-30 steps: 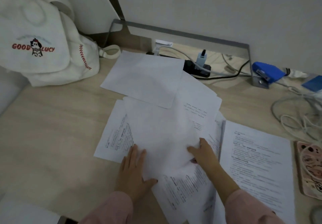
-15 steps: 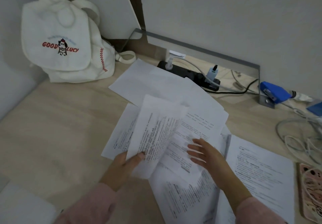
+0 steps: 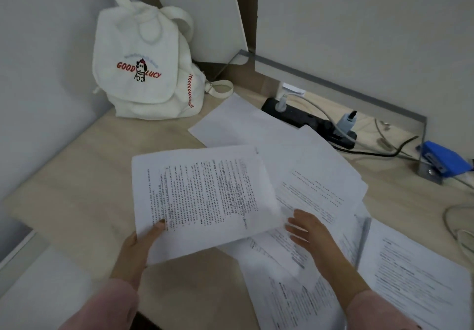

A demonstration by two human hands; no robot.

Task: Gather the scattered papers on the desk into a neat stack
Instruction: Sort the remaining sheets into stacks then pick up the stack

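Note:
My left hand (image 3: 139, 246) grips a printed sheet (image 3: 205, 196) by its near left corner and holds it lifted above the desk, text side up. My right hand (image 3: 310, 232) lies flat with fingers spread on the loose printed papers (image 3: 320, 193) fanned across the middle of the wooden desk (image 3: 84, 175). A blank white sheet (image 3: 236, 124) lies farther back. Another printed page (image 3: 415, 278) lies at the near right, and more pages (image 3: 289, 299) overlap under my right forearm.
A white backpack (image 3: 143, 68) stands in the back left corner. A black power strip (image 3: 307, 121) with plugs and cables runs along the back wall. A blue stapler (image 3: 443, 160) sits at the far right, with white cables (image 3: 459, 227) beyond it.
My left hand has taken a printed sheet from the pile, lifted it and turned it text side up toward the left. My right hand stayed flat on the papers.

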